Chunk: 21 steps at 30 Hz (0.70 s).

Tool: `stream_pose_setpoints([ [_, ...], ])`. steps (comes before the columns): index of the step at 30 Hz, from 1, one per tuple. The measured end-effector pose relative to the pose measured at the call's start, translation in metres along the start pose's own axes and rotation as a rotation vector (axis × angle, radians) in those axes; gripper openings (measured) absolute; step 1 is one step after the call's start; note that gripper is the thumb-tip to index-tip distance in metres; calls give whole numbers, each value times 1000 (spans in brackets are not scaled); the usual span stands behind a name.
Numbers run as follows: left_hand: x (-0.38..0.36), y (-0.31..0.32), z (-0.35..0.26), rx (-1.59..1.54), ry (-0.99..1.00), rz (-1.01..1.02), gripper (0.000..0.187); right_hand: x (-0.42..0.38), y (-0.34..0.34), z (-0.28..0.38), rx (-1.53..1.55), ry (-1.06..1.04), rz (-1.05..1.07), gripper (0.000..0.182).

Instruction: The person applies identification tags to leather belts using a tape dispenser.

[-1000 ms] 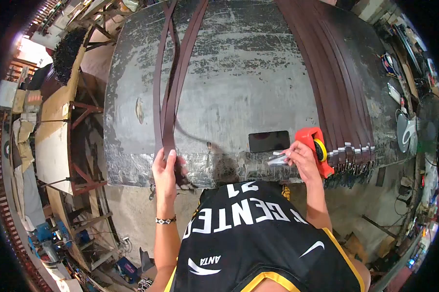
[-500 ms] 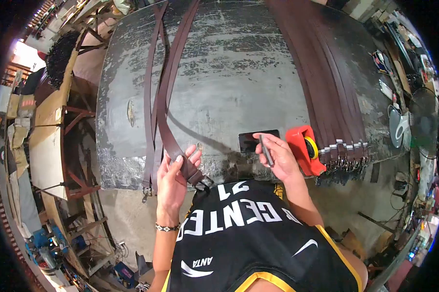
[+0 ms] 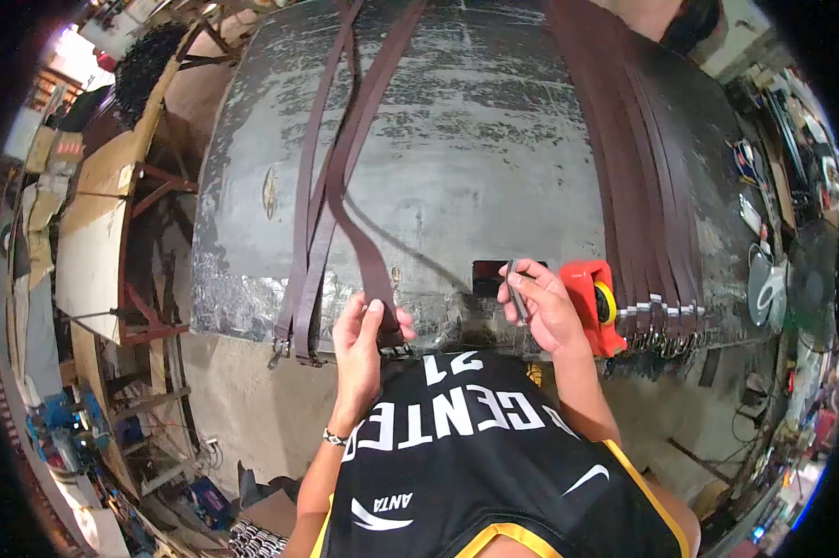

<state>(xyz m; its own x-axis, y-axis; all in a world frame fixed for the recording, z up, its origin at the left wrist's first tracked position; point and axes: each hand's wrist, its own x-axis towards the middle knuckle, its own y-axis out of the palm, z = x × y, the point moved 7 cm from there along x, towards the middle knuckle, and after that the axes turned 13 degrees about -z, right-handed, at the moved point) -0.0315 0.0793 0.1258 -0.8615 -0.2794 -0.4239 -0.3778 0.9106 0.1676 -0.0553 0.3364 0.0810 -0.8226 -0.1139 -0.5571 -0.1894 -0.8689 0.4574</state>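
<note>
My left hand is closed around a brown belt near its buckle end, thumb on top, at the table's front edge. The dark metal buckle shows just below the fingers, close to the black jersey. Between the thumb and fingers of my right hand is a short dark grey stick-like piece, whose exact kind I cannot make out. That hand hovers beside a black phone-like slab and a red tape dispenser with a yellow-rimmed roll. More brown belts lie left of the held one, buckles at the edge.
A row of several brown belts covers the table's right side, with buckles along the front edge. The worn dark table spans the middle. A wooden board on a frame stands left. White-handled scissors lie far right.
The view has shifted, so the table appears farther right. The held belt's buckle end has turned from slanting to hanging straighter. The grey piece in my right hand has tilted slightly.
</note>
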Motion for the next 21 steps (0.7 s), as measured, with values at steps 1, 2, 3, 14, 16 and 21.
stream_pose_setpoints([
  [1,-2,4,-10,15,21,26,18,4,6,0,12,-5,28,16],
  [2,-3,8,-19,28,44,56,18,5,19,-2,70,89,100,16],
  [3,-5,12,-26,39,68,88,17,8,36,-3,115,130,225,16],
  [14,-36,-9,-35,33,82,283,19,105,217,130,2,-221,619,22],
  [16,-38,-31,-36,24,97,266,18,80,255,191,-78,-350,712,20],
  [21,-48,-55,-40,-26,82,302,15,-8,332,312,-281,-804,957,23],
])
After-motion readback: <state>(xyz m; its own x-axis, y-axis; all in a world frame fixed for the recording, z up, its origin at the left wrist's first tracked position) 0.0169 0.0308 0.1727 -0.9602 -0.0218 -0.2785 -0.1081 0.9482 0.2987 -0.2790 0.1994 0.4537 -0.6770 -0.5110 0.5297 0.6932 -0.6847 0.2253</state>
